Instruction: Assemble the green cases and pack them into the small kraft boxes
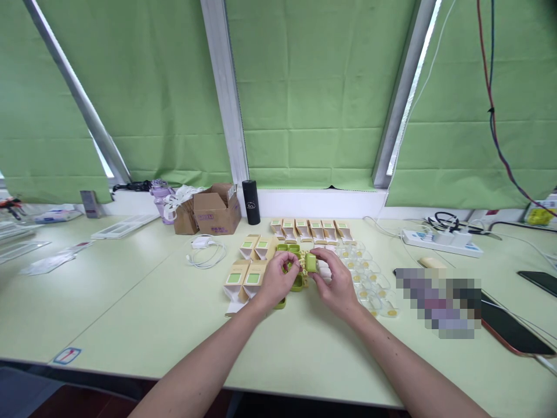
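Observation:
My right hand (336,283) grips a small green plastic case (310,263) between thumb and fingers, with a whitish part by the fingers. Close beside it, my left hand (278,277) is closed in a pinch; whatever its fingertips hold is hidden. Under and around the left hand lie several small green trays or shells (297,283), partly covered. Left of that hand stand opened kraft boxes (235,278) with green label squares. To the right of my right hand are rows of clear plastic pieces with yellow centres (373,278).
A row of similar small boxes (310,231) stands behind the hands. A cardboard carton (217,210), a black cylinder (250,202) and a purple bottle (161,200) line the back left. A white power strip (441,242) and a phone (513,322) lie at right. A coiled white cable (206,254) sits at left.

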Available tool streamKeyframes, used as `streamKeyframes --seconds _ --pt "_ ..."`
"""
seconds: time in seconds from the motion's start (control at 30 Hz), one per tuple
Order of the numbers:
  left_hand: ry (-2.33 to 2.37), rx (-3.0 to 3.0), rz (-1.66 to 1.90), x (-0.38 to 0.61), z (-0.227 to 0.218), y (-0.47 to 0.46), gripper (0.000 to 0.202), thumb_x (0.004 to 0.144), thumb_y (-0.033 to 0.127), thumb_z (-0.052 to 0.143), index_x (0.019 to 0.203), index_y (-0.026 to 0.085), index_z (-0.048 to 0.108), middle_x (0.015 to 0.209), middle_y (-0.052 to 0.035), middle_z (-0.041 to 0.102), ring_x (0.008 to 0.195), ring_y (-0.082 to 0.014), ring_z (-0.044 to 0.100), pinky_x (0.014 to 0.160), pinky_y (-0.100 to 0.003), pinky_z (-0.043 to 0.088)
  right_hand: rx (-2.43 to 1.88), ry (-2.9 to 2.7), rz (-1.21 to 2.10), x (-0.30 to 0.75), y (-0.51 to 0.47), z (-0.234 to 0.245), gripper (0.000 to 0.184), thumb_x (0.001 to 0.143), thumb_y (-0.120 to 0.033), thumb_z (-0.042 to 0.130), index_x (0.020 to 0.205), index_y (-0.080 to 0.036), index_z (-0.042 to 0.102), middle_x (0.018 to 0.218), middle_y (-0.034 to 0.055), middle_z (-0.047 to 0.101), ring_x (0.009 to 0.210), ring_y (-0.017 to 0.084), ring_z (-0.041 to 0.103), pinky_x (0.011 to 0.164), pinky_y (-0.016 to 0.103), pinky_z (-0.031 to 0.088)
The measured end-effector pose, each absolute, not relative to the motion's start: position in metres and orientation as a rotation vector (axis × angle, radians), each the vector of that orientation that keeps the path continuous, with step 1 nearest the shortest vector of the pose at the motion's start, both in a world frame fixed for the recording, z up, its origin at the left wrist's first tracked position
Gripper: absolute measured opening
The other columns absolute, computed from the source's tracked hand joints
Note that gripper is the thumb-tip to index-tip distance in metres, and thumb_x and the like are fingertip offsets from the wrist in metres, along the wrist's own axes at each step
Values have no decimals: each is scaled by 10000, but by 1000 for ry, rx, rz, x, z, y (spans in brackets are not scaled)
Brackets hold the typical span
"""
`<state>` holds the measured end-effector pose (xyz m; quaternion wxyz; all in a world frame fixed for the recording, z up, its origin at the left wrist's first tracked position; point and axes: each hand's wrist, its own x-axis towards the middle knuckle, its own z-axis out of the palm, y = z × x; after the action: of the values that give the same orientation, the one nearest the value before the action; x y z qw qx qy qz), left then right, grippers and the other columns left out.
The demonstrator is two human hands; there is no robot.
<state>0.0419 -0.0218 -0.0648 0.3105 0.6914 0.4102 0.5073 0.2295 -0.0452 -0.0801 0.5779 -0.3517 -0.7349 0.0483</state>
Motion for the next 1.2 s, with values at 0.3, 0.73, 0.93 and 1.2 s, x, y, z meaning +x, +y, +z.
streamKeyframes --seconds 0.3,0.73,0.93,1.2 --pt "1088 1799 1374 39 -59 -25 161 963 330 641 897 187 676 902 -60 702 885 -220 668 822 -343 529 -823 -1707 122 229 -46 -78 414 965 -217 632 1376 -259 601 1301 125 713 1222 313 687 1050 526 598" --pt "1005 2104 1553 37 -55 -37 283 938 196 679 1219 223 699 1189 -115 685 1287 -302 563 1115 -492 501 -783 -1777 -9 235 -46 -76 561 982 -118 567 1515 -292 546 1366 146 595 1291 320 632 1062 540 605" --pt "951 2239 1488 39 -54 -41 481 909 216 777 1372 268 660 1327 -119 684 1369 -345 475 1169 -561 460 -760 -1845 -103 235 -46 -75 613 977 -86 562 1555 -276 481 1381 154 646 1312 326 652 1058 543 623" --pt "960 2257 1472 40 -59 -37 484 921 203 782 1389 276 685 1276 -107 719 1333 -328 481 1138 -552 493 -705 -1900 -280 239 -46 -73 353 995 -88 582 1316 -229 623 1352 163 708 1266 312 696 1045 516 637"
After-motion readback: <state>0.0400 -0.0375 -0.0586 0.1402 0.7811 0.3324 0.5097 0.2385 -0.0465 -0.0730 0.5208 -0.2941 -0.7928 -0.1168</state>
